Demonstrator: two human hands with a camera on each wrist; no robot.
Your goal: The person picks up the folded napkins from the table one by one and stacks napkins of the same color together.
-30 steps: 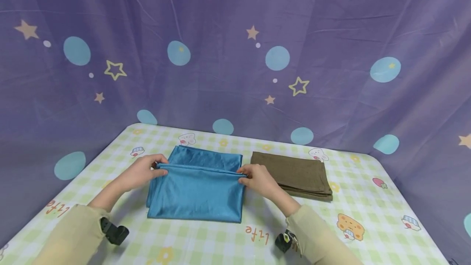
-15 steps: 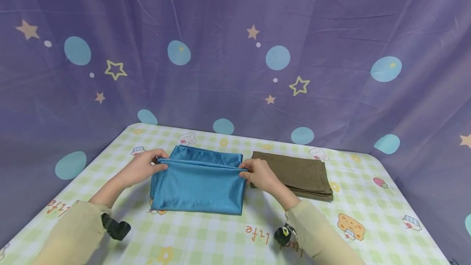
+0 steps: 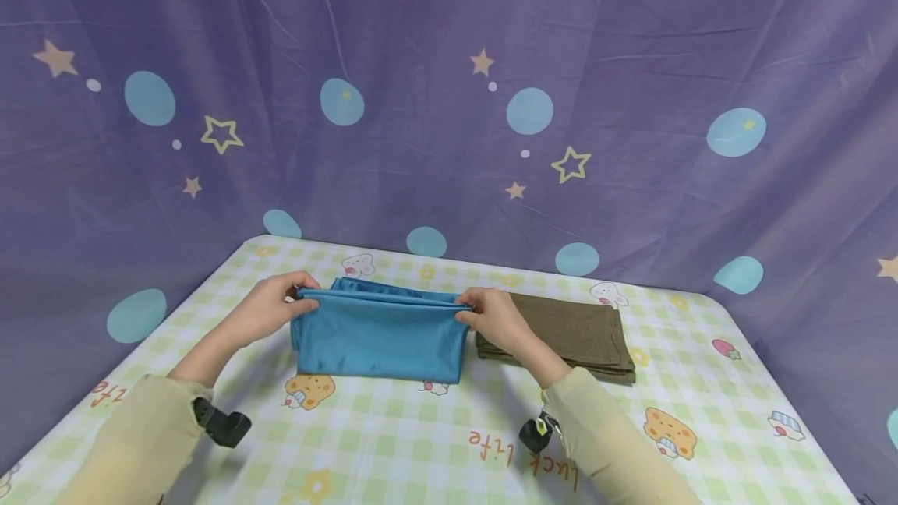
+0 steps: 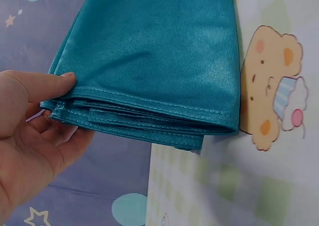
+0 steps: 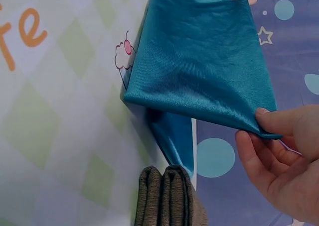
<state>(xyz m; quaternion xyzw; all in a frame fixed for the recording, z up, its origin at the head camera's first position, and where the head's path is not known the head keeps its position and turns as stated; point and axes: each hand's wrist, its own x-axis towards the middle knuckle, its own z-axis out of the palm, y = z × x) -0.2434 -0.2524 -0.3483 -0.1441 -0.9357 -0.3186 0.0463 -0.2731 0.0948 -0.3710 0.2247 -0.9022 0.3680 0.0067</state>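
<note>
A shiny blue cloth (image 3: 382,337), folded in layers, is held by its upper edge between both hands. My left hand (image 3: 270,309) pinches the upper left corner between thumb and fingers. In the left wrist view the stitched hems of several layers show below the thumb of the left hand (image 4: 35,121). My right hand (image 3: 496,322) pinches the upper right corner; the right wrist view shows the cloth (image 5: 199,61) sloping from that corner. Behind the raised part, another blue section lies toward the back of the table.
A folded brown cloth (image 3: 571,333) lies just right of the blue one, close to my right hand. The table wears a green-and-white checked cover (image 3: 393,450) with cartoon prints. A purple curtain (image 3: 435,37) hangs behind the far edge.
Both hands have risen and moved toward the back with the blue cloth's edge. Its lower front edge has drawn away from me, uncovering a cartoon print. The brown cloth stays put.
</note>
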